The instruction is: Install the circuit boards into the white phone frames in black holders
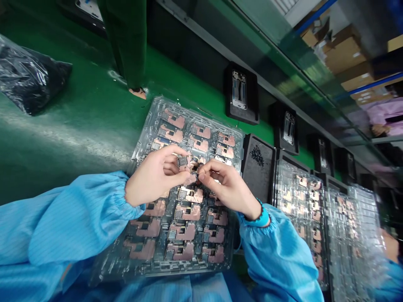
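Between thumb and fingers, my left hand (pixel 159 174) holds a small phone circuit board (pixel 184 162) with copper-coloured shielding. My right hand (pixel 223 180) pinches at the right edge of that board; its fingertips hide whether a small part is in them. Both hands are above a clear plastic tray (pixel 195 268), where rows of similar copper-coloured boards (pixel 181 231) lie in moulded pockets. The hands cover some of the middle pockets.
To the right stands a black tray (pixel 262 180) with small dark parts (pixel 257 156). Black fixtures (pixel 242 94) holding phone frames line the back. More board trays (pixel 302 201) lie at right. A plastic bag (pixel 34 75) and a green post (pixel 127 42) are at left.
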Motion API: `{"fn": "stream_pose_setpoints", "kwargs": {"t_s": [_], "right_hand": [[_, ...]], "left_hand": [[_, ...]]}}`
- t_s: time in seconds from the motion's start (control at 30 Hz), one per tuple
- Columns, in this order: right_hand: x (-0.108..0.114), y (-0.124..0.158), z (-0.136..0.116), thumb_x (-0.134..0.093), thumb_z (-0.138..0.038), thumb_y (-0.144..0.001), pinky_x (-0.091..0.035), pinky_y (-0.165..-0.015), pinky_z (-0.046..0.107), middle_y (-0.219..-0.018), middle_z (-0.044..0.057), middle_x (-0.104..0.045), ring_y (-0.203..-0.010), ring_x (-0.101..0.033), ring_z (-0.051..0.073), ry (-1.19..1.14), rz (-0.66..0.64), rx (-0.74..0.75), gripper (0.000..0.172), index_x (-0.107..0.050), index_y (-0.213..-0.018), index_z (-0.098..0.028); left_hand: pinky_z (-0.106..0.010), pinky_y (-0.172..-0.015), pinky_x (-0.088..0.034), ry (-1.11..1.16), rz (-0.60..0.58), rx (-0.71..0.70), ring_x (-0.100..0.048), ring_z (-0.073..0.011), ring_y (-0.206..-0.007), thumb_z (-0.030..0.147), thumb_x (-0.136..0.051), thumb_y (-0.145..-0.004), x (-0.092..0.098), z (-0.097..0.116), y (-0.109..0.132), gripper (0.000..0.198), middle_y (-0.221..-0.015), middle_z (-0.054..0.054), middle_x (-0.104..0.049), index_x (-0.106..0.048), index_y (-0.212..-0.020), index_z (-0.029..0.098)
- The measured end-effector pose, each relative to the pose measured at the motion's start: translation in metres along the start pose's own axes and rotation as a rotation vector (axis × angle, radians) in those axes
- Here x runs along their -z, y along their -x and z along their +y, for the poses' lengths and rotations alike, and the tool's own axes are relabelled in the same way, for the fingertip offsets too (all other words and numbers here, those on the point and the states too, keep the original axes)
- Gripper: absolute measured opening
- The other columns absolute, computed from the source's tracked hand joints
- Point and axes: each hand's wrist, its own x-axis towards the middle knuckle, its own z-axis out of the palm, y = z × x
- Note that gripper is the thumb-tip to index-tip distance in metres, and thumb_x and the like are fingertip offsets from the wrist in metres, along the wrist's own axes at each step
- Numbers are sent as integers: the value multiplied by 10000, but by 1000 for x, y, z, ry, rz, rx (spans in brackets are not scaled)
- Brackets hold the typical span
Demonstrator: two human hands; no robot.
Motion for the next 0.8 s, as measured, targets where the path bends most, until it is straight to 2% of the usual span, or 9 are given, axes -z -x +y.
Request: {"fn": "stream_pose_setpoints", "kwargs": {"t_s": [0.3,0.47,0.57,0.7,0.8], "right_hand": [[-5,-1,3,-606,-247,-951,-462,-673,302,-805,16,-633,-736,-580,161,160,51,44,125,-651,-841,-209],[-5,-1,0,-594,-219,-954,-454,-668,295,-800,10,-604,-720,-564,151,224,47,77,123,-649,-845,-206],[0,1,-5,-585,-251,-974,-464,-681,304,-823,20,-629,-744,-580,159,165,5,63,160,-651,-836,-203],[8,6,-10,-576,-316,-1001,-506,-728,310,-949,51,-686,-827,-629,171,-39,-86,8,181,-694,-941,-193],[6,6,-8,-593,-346,-997,-507,-720,307,-928,46,-684,-817,-628,173,-69,-60,-3,185,-684,-934,-198]], "left_hand": [[-197,-592,-522,8,-17,-25,-603,-109,-616,228,-807,-775,-1,-2,1,397,-657,63,-557,-598,-1109,190],[-196,-596,-524,15,-50,-17,-605,-108,-627,228,-792,-790,-1,-1,0,376,-668,62,-555,-599,-1111,191],[-200,-569,-504,-4,-56,-3,-620,-121,-622,245,-786,-788,1,2,0,401,-660,54,-583,-593,-1134,185],[-250,-605,-541,21,-73,36,-711,-192,-698,298,-774,-800,4,2,0,436,-705,2,-678,-564,-1164,179],[-276,-628,-564,24,-75,46,-733,-220,-726,305,-789,-786,4,0,0,446,-726,-11,-700,-548,-1143,189]]}}
